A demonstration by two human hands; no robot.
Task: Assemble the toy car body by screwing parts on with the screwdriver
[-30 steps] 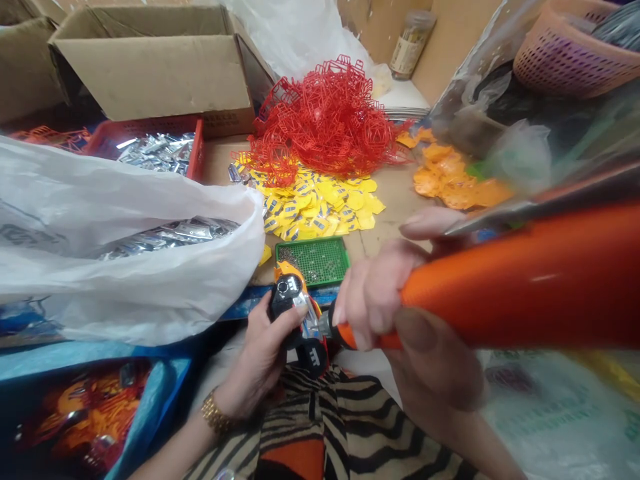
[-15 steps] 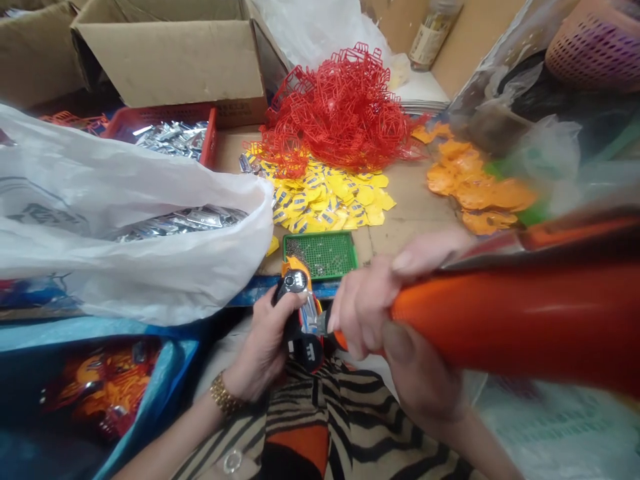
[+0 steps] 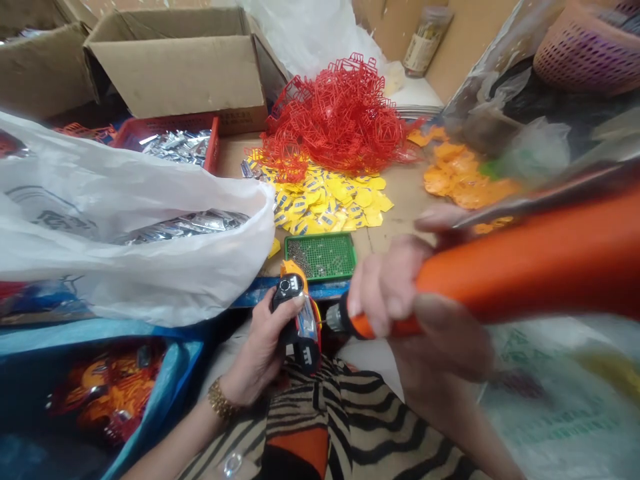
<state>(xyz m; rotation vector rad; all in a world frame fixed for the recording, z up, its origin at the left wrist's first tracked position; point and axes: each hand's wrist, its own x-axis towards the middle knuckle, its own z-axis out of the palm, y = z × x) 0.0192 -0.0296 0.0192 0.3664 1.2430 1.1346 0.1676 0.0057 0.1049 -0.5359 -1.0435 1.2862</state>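
Observation:
My left hand [image 3: 260,343] grips a small toy vehicle [image 3: 296,313], orange and black with a silver side, low in the middle of the view above my striped lap. My right hand [image 3: 400,300] is closed around the front of a big orange electric screwdriver [image 3: 525,260] that stretches off to the right edge. Its metal tip [image 3: 333,321] sits just to the right of the toy's side, a small gap apart. A green tray [image 3: 321,257] of tiny screws lies right behind the toy.
A white plastic bag [image 3: 125,227] of silver parts fills the left. Behind lie a yellow parts pile [image 3: 330,197], a red plastic frame heap [image 3: 340,117], orange pieces [image 3: 460,173], a red basket [image 3: 170,143], a cardboard box [image 3: 185,63]. A blue bin [image 3: 100,393] sits lower left.
The screwdriver tip has pulled back a little to the right, off the toy's side. The handle has risen. My left hand still holds the toy in the same spot.

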